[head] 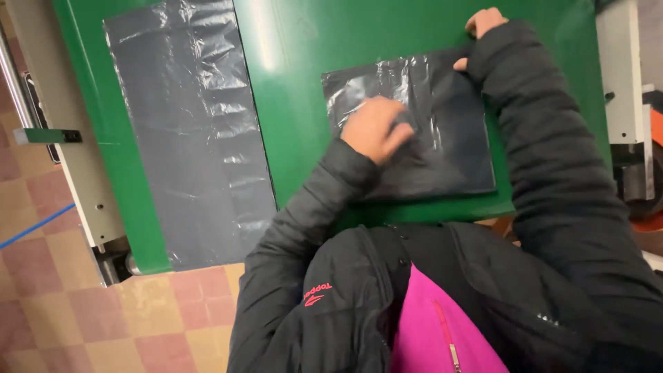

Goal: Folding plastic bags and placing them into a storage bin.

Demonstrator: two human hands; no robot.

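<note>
Black jacket sleeves point(324, 207) fill the lower frame. Left hand point(375, 128) presses flat, fingers loose, on the folded black plastic bag point(449, 138), whose long axis runs top to bottom. Right hand point(481, 27) pinches its upper right corner.

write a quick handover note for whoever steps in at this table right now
Left hand: flat on the folded bag stack, pressing it down.
Right hand: pinching the stack's far right corner.
Stack lies on the green table, in front of the person.
A long flat sheet lies apart on the table's left side, untouched.
Done: stack squared and flat, it seems. Left: the long sheet is unfolded.
</note>
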